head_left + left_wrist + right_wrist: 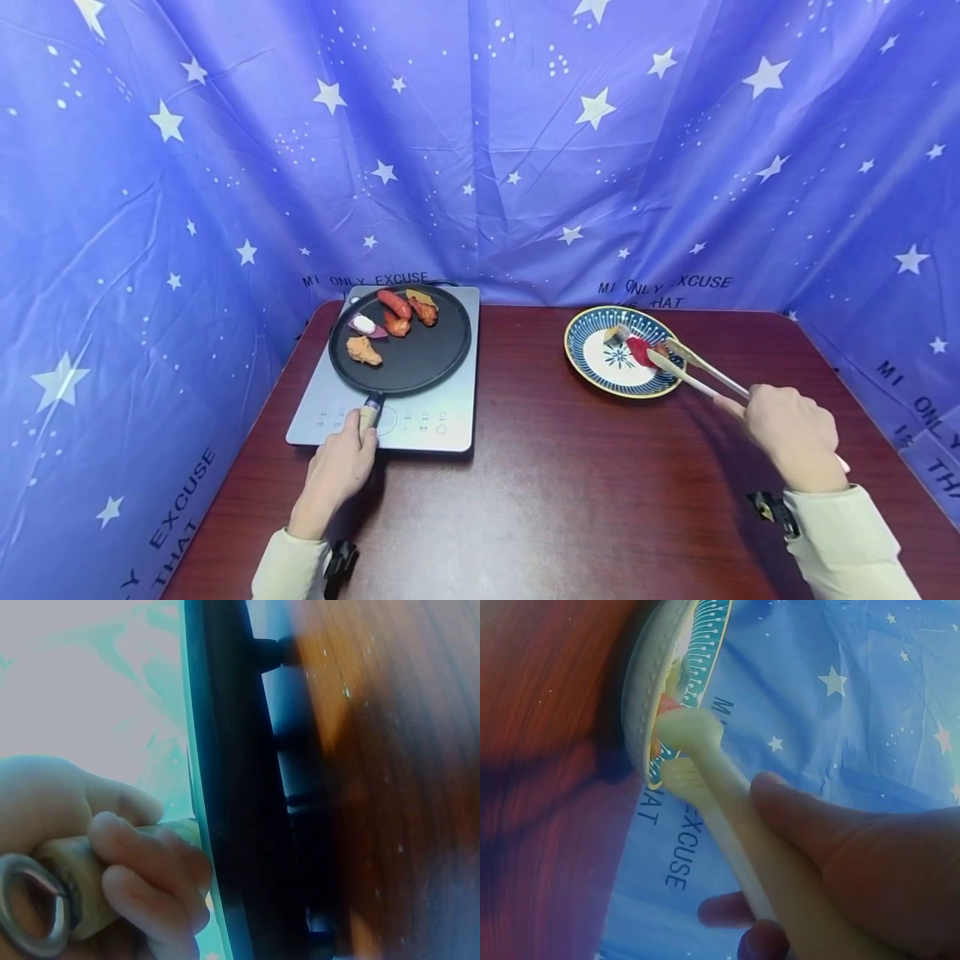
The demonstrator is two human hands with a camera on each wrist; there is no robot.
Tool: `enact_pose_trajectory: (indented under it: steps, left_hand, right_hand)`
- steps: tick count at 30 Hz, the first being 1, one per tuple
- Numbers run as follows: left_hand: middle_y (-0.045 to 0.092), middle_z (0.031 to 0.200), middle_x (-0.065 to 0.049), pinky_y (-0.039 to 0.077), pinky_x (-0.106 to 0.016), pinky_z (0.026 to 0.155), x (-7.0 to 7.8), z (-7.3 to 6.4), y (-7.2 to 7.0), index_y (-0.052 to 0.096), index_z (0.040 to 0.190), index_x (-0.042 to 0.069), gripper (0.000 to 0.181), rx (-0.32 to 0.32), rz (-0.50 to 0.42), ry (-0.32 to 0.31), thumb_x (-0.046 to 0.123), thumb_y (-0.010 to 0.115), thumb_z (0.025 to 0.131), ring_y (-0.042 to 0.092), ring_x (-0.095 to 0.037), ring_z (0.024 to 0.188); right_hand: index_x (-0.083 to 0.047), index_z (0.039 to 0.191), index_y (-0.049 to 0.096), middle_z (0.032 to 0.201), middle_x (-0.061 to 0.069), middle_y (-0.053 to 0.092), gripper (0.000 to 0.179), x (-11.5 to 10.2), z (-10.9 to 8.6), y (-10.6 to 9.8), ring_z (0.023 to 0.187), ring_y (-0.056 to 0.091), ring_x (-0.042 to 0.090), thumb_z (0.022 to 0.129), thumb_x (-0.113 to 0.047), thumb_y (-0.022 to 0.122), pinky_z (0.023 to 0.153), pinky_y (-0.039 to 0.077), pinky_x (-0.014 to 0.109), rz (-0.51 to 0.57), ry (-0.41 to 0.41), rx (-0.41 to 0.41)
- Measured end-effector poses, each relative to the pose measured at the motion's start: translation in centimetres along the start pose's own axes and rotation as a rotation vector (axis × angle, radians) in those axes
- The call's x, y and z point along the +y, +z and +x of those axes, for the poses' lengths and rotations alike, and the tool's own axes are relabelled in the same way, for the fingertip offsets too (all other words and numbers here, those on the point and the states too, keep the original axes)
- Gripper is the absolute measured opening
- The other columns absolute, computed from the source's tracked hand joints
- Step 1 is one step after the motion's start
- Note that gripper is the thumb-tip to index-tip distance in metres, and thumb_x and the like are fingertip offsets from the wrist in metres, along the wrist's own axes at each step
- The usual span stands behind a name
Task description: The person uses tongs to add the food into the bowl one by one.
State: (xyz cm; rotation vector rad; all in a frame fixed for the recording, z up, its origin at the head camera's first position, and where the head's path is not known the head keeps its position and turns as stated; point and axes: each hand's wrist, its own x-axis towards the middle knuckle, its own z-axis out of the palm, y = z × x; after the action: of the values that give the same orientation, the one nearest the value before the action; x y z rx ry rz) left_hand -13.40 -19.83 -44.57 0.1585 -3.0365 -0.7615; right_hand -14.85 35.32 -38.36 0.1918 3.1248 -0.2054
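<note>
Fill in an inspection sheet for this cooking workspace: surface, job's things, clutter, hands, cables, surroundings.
Surface: dark red-brown wooden table.
Job's things: black pan with sausages and other food, on a grey cooktop; patterned plate with a red piece and a grey one; pale tongs.
Clutter: nothing seen.
Hands: left hand grips the pan handle; right hand holds the tongs, tips at the red piece.
Cables: nothing clearly seen.
Surroundings: blue star-print curtain.
</note>
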Motion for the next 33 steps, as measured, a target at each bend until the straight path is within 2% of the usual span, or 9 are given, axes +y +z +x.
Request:
enact_pose_trajectory:
  steps: [4,9,14,19,26,33]
  left_hand:
    - [0.061,0.081,-0.022,0.043,-0.051,0.058,0.0,0.0,0.0,0.044,0.128,0.004,0.041,0.000,0.000,0.002,0.027,0.044,0.095,0.062,-0.040,0.072]
    - [0.061,0.081,-0.021,0.043,-0.051,0.058,0.0,0.0,0.0,0.044,0.129,0.005,0.041,-0.003,0.000,-0.005,0.027,0.044,0.095,0.062,-0.039,0.072]
    - [0.061,0.082,-0.021,0.043,-0.050,0.058,0.0,0.0,0.0,0.043,0.130,0.005,0.041,-0.005,-0.002,-0.007,0.027,0.043,0.095,0.062,-0.039,0.072]
    - [0.061,0.080,-0.020,0.043,-0.050,0.057,0.1,0.1,-0.1,0.044,0.129,0.005,0.041,-0.006,0.001,-0.007,0.027,0.043,0.095,0.061,-0.038,0.071]
    - [0.060,0.079,-0.020,0.043,-0.050,0.057,0.2,0.1,0.0,0.044,0.130,0.005,0.042,-0.008,0.002,-0.008,0.027,0.044,0.095,0.061,-0.037,0.070]
    - [0.061,0.080,-0.020,0.043,-0.050,0.057,0.2,0.1,0.0,0.043,0.130,0.005,0.042,-0.005,0.008,-0.008,0.028,0.043,0.095,0.061,-0.037,0.070]
  right_hand:
    - [0.008,0.077,0.060,0.073,0.038,0.055,0.066,0.0,0.1,0.0,0.060,0.054,0.053,0.087,-0.056,0.056,0.044,0.038,0.054,0.001,0.011,-0.006]
    - [0.008,0.074,0.060,0.071,0.037,0.055,0.060,-0.2,0.8,0.5,0.059,0.054,0.053,0.089,-0.050,0.056,0.044,0.038,0.055,0.007,-0.018,0.013]
    - [0.003,0.068,0.058,0.067,0.033,0.054,0.061,-0.5,1.6,1.1,0.057,0.054,0.051,0.090,-0.053,0.054,0.044,0.039,0.055,0.013,-0.053,0.022]
    - [0.002,0.071,0.060,0.072,0.035,0.056,0.061,-1.0,2.2,1.3,0.061,0.055,0.052,0.090,-0.056,0.051,0.047,0.039,0.056,0.025,-0.070,0.001]
    - [0.001,0.072,0.060,0.074,0.036,0.055,0.070,-0.5,2.5,1.3,0.063,0.054,0.052,0.088,-0.065,0.045,0.047,0.039,0.055,0.040,-0.039,-0.015]
    - [-0.001,0.073,0.062,0.076,0.037,0.055,0.067,0.1,2.7,0.9,0.065,0.054,0.054,0.088,-0.064,0.046,0.048,0.039,0.054,0.045,-0.019,-0.017]
